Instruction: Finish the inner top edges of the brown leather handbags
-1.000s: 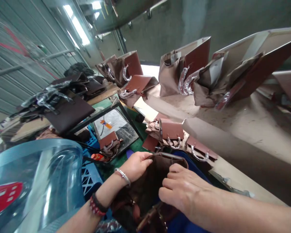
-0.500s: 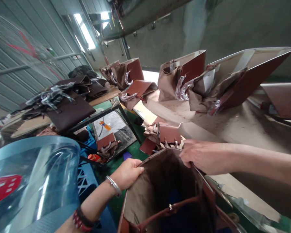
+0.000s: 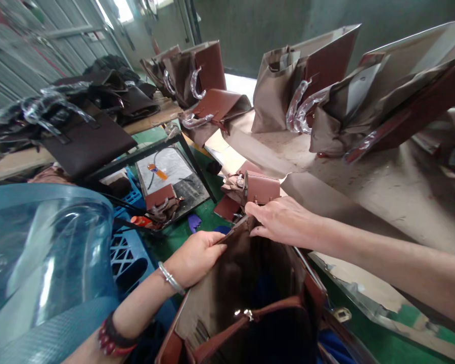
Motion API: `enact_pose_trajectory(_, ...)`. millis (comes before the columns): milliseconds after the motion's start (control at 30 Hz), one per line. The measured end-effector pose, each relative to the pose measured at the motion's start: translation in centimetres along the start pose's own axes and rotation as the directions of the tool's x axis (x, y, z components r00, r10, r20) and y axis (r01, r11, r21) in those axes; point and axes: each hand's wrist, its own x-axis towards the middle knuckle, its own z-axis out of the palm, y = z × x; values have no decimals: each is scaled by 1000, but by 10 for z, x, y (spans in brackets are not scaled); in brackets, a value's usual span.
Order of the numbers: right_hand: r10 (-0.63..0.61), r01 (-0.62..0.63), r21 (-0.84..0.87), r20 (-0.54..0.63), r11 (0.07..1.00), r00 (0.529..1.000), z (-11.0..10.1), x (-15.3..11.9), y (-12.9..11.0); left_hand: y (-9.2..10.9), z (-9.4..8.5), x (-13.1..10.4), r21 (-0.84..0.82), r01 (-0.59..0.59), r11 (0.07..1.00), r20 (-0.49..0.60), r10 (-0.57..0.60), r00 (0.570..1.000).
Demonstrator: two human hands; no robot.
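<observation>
I see a blue crate [image 3: 121, 253] at left. Next, the left hand [image 3: 197, 258], closed, pinches the rim of the brown bag [image 3: 235, 283]. The bag's mouth is already opened; work at the rim seems unfinished. Its dark contents I cannot tell. The right hand [image 3: 280, 220] pinches its far corner. Other bags [image 3: 275, 93] stand upon the tabletop [image 3: 394, 192].

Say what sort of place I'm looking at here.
Likely a handbag workshop, though I can't be certain: several brown bags with plastic-wrapped handles stand on a work surface, dark bags lie heaped at left, and a ribbed metal wall rises behind.
</observation>
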Motion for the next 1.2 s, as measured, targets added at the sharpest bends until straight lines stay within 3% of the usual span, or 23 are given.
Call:
enact_pose_trajectory(167,-196,200,22,-130,979,972,5,14,1,-1,-5,-1,65,-16,998,-20,17,1000)
enact_pose_trajectory(300,-287,298,156,-93,942,953,11,29,5,-2,-8,0,43,-29,999,-6,29,1000)
enact_pose_trajectory(533,-341,325,358,-20,875,940,18,41,8,-6,-12,3,-75,-1,997,50,5,999)
enact_pose_trajectory(867,-322,327,465,-93,823,942,32,43,10,-12,-18,9,-127,48,991,71,-39,997)
enact_pose_trajectory(1200,-322,306,419,-34,855,946,31,41,2,-9,-14,9,-139,54,989,61,-45,997)
